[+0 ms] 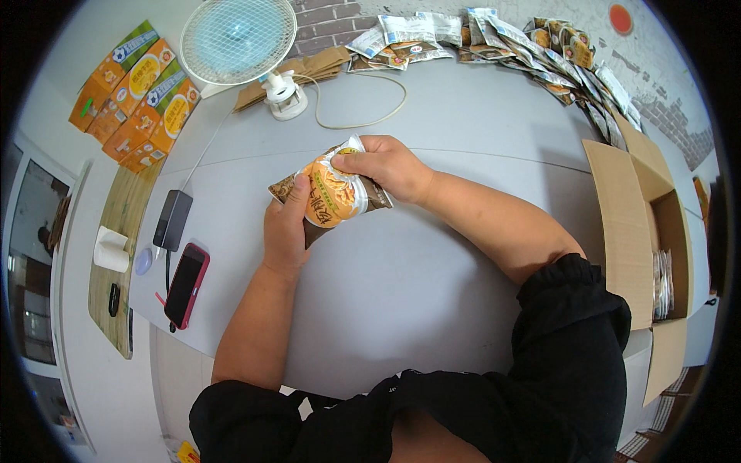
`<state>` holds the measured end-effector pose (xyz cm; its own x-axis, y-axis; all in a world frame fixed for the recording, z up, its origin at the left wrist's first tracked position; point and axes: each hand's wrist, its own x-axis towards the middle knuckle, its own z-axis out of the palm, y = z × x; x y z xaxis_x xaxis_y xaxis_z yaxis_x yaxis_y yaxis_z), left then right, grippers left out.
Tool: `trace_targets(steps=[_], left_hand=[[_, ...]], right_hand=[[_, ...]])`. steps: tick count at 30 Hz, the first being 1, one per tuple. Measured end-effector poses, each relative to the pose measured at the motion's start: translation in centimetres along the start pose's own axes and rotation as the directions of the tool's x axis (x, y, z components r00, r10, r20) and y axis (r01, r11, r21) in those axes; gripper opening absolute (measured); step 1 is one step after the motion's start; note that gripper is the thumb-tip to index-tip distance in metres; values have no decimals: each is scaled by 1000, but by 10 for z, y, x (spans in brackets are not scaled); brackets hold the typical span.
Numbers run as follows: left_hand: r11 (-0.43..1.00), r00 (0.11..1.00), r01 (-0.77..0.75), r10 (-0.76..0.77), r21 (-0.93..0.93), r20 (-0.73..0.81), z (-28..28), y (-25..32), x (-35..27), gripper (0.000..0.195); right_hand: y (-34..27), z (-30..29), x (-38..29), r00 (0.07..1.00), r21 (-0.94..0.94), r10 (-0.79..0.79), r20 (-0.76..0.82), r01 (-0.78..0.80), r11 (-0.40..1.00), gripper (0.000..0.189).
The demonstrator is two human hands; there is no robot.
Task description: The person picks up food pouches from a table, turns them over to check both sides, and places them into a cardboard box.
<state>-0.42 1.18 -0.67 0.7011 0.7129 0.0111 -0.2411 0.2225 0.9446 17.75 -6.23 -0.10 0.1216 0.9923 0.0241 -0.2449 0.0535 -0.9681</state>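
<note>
A printed brown and orange food pouch (pixel 336 194) is held up over the pale grey table (pixel 399 289) in front of me. My left hand (pixel 285 231) grips its left edge, thumb across the printed front. From the upper right, my right hand (pixel 391 168) pinches the opposite part, its thumb pressed on the front too. Both hands' other fingers are largely hidden behind the pouch. Writing and a picture of food cover its front.
Similar pouches (pixel 544 58) are piled along the table's back edge. An open cardboard box (pixel 622 231) stands right, with flat packets (pixel 663 283) inside. A fan (pixel 240 40), orange cartons (pixel 139 98), a black power adapter (pixel 172 220), a phone (pixel 186 286) and a paper roll (pixel 111 250) are to the left.
</note>
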Motion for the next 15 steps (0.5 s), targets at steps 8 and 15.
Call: trace_targets(steps=[8,15], left_hand=[[998,1000,23,-24,60,15,4,1,2,41],[991,998,-24,16,-129,-57,-11,-1,9,39]], right_hand=[[5,-6,6,996,-81,24,-88,-31,996,41],[6,-2,8,998,258,-17,66,-1,966,47]])
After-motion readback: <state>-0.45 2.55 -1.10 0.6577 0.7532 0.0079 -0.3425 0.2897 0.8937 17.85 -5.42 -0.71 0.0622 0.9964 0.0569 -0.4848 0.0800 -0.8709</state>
